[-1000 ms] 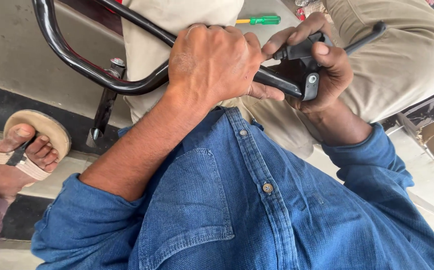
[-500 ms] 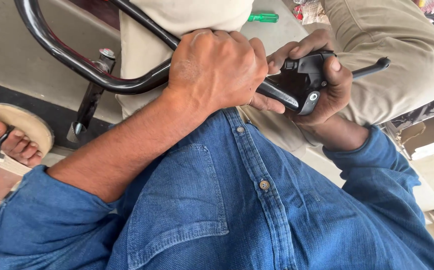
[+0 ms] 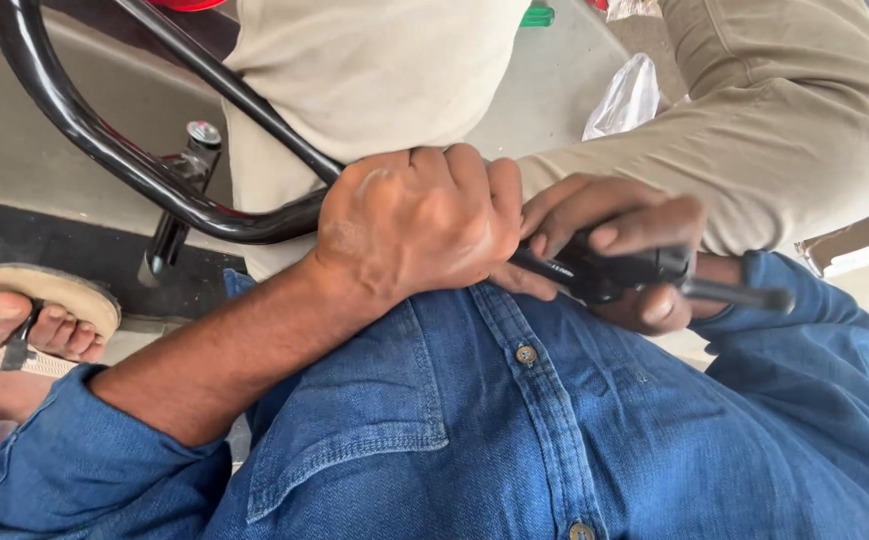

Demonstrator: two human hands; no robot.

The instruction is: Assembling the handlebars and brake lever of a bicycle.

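A curved black metal handlebar tube (image 3: 154,180) runs from the upper left down to the person's chest. The left hand (image 3: 419,225) is a closed fist wrapped around it. Just beside, the right hand (image 3: 619,250) curls its fingers tight on the black lever clamp (image 3: 614,275) at the bar's end. Behind lie beige trousers (image 3: 774,130), 1 sandalled foot (image 3: 29,325) and a clear plastic bag (image 3: 626,95).
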